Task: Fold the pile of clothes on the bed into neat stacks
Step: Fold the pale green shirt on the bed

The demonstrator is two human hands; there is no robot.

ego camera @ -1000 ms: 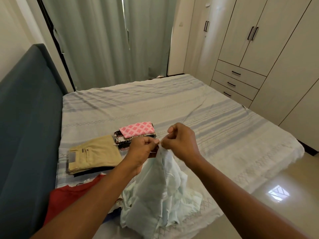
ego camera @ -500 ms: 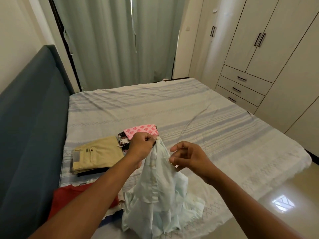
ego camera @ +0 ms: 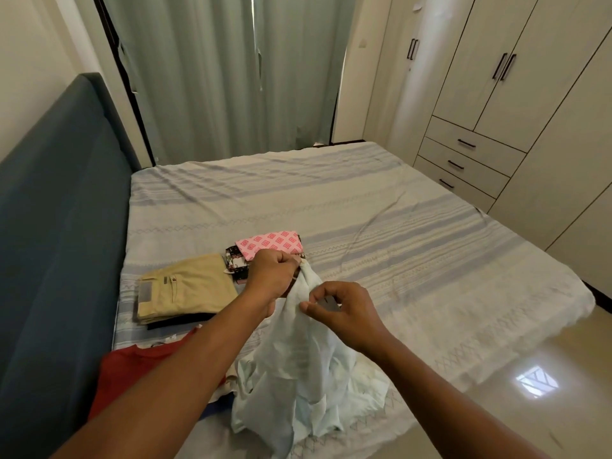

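Observation:
A pale blue-green garment point(ego camera: 298, 376) hangs bunched over the near edge of the bed point(ego camera: 397, 233). My left hand point(ego camera: 273, 276) grips its top and holds it up. My right hand point(ego camera: 344, 311) is just below and to the right, thumb and forefinger pinching the fabric's edge. Folded khaki trousers point(ego camera: 185, 288) lie on a dark folded piece at the left. Behind my left hand sits a folded pink patterned cloth point(ego camera: 270, 245) on a dark floral one. A red garment point(ego camera: 132, 369) lies unfolded at the near left, partly under my left arm.
A dark teal headboard point(ego camera: 56, 226) runs along the left. Grey curtains point(ego camera: 225, 77) hang behind the bed. A wardrobe with drawers point(ego camera: 463, 160) stands at the right. Glossy floor point(ego camera: 530, 376) shows at the lower right.
My hands were together at the garment's top. The right hand let go, dropped lower and now pinches the fabric's edge below the left hand. The left hand kept its grip.

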